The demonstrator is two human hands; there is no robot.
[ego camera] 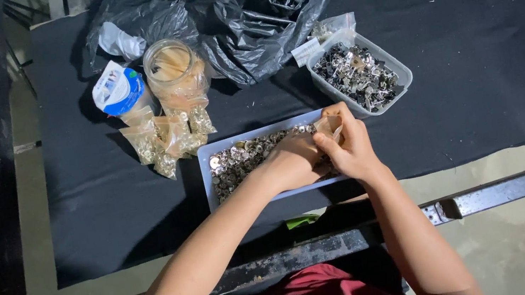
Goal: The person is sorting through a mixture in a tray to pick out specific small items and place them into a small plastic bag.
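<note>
A shallow light-blue tray (pixel 206 156) full of small round metal pieces lies on the black cloth in front of me. My left hand (pixel 295 160) rests inside the tray, fingers curled down among the pieces. My right hand (pixel 348 143) is at the tray's right end, pinching a small clear plastic bag (pixel 330 125) by its top. Whether the left hand holds any pieces is hidden.
A clear tub (pixel 398 67) of small metal parts stands to the right behind the tray. Several filled little bags (pixel 167 139), a plastic jar (pixel 174 69), a white-and-blue tape roll (pixel 117 88) and a crumpled black bag (pixel 238 8) lie behind. The black table frame (pixel 500 192) runs along the near edge.
</note>
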